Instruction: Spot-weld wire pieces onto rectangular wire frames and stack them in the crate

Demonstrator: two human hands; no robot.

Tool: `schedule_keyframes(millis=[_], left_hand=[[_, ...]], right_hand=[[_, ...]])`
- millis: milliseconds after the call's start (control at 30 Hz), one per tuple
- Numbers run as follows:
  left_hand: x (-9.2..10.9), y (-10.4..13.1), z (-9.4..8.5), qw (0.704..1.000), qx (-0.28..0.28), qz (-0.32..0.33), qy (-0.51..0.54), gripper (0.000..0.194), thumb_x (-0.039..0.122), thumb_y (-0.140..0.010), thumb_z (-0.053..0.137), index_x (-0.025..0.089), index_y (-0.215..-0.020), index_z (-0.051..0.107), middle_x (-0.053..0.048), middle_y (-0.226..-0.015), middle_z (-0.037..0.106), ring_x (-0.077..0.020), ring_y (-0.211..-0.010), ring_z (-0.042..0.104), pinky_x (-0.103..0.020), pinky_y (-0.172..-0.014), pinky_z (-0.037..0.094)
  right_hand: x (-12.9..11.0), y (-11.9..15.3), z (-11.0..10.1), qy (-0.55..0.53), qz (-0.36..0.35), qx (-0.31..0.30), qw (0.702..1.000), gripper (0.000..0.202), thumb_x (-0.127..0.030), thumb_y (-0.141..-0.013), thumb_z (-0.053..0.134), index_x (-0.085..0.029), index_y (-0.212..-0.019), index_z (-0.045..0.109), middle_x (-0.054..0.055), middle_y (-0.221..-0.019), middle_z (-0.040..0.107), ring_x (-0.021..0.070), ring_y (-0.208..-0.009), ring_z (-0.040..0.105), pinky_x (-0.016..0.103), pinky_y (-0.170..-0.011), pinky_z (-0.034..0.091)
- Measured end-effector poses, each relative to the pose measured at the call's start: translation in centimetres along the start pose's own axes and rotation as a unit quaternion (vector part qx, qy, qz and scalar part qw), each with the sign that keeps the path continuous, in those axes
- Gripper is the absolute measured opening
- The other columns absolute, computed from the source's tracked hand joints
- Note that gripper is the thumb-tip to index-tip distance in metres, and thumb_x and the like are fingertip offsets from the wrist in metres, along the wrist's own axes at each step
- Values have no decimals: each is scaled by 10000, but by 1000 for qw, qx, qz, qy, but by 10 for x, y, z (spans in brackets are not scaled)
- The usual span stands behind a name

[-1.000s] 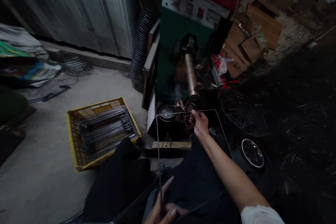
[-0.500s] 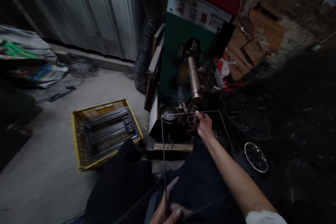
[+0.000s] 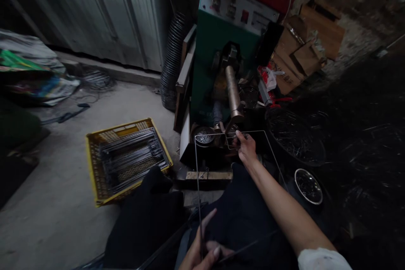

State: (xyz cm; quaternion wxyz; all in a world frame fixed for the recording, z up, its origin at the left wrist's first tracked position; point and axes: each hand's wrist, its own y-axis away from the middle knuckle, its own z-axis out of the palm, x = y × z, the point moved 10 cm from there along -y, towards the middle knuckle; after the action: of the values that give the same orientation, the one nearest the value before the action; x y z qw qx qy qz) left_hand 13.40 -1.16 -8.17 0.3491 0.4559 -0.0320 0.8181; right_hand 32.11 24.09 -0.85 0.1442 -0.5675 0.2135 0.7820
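The cardboard box (image 3: 285, 76) and green machine (image 3: 205, 59) bear lettering too blurred to read.

Here's a white sleeve (image 3: 322, 258), soft and crumpled at its edge, leaving the right forearm (image 3: 281, 206) bare! Down below, dark trousers (image 3: 234, 219), navy over one thigh, nearly black over the other. The left hand (image 3: 200, 254) is bare too, a thumbnail catching light.

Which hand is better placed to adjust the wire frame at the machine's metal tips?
Probably the right hand: it is at the wire frame's far side, close to the metal tips. The left hand is well back, nearer the body.
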Motion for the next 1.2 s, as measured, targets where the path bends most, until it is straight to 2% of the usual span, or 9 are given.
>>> schedule_keyframes(millis=[100, 300, 433, 533, 733, 867, 1033, 1133, 1200], left_hand=[[-4, 1, 0, 1000, 20, -4, 12, 1080, 597, -778, 610, 160, -1506, -58, -115, -865, 748, -307, -889, 687, -427, -864, 453], [-22, -2, -5, 998, 56, -12, 1, 937, 609, -751, 607, 343, -1489, 95, -42, -865, 757, -323, -873, 694, -455, -847, 479], [-18, -5, 2, 1000, 23, -7, -11, 993, 609, -782, 585, 269, -1495, -17, -64, -879, 757, -289, -762, 695, -432, -772, 509], [-12, -6, 7, 1000, 12, 5, -9, 1035, 621, -789, 583, 210, -1496, -51, -91, -886, 756, -265, -777, 696, -404, -786, 509], [-11, -3, 4, 997, 61, 7, -35, 959, 619, -778, 587, 251, -1484, 52, -42, -826, 758, -274, -799, 705, -398, -774, 521], [-14, -2, 1, 996, 81, 10, -46, 910, 614, -776, 582, 252, -1475, 126, -50, -802, 757, -286, -807, 704, -412, -819, 504], [-12, -4, 8, 998, 66, 11, -16, 939, 592, -783, 572, 248, -1492, 62, -87, -797, 754, -321, -753, 702, -444, -712, 502], [-16, -2, 5, 998, 66, 3, 12, 953, 557, -779, 601, 244, -1494, 54, -99, -844, 756, -322, -778, 703, -467, -760, 509], [-24, 3, -4, 997, 68, -2, 23, 970, 547, -775, 618, 238, -1496, 47, -106, -874, 758, -323, -836, 704, -466, -802, 508]], right_hand=[[3, -3, -1, -3, 2, 3, 1000, 393, -362, -580, 829, -178, -755, 528, -67, -579, 577, 67, -478, 538, 182, -466, 474], [2, -4, -2, -17, 0, 7, 1000, 377, -335, -572, 829, -173, -760, 546, -50, -620, 609, 70, -506, 551, 183, -476, 491], [0, -2, 1, -22, 1, 0, 1000, 372, -325, -568, 833, -169, -745, 545, -51, -605, 602, 64, -499, 545, 178, -485, 490], [0, -3, 0, -19, -2, 3, 1000, 371, -333, -573, 832, -171, -744, 546, -52, -594, 598, 67, -492, 543, 182, -481, 485], [2, -5, -2, -19, -6, 10, 1000, 371, -333, -573, 834, -175, -750, 548, -57, -586, 596, 72, -493, 539, 188, -477, 482], [2, -3, -1, -11, -2, 11, 1000, 363, -345, -581, 830, -167, -751, 563, -46, -615, 615, 71, -508, 549, 188, -487, 489], [2, -2, 3, -8, -1, -4, 1000, 352, -357, -603, 825, -167, -744, 564, -46, -616, 617, 66, -508, 550, 182, -495, 497], [-2, -4, -3, 18, 10, 1, 1000, 358, -375, -620, 821, -174, -743, 551, -56, -599, 602, 62, -474, 539, 168, -440, 478], [-5, -4, -8, 51, 36, -10, 998, 352, -421, -672, 792, -170, -753, 560, -57, -580, 586, 62, -446, 529, 160, -400, 459]])
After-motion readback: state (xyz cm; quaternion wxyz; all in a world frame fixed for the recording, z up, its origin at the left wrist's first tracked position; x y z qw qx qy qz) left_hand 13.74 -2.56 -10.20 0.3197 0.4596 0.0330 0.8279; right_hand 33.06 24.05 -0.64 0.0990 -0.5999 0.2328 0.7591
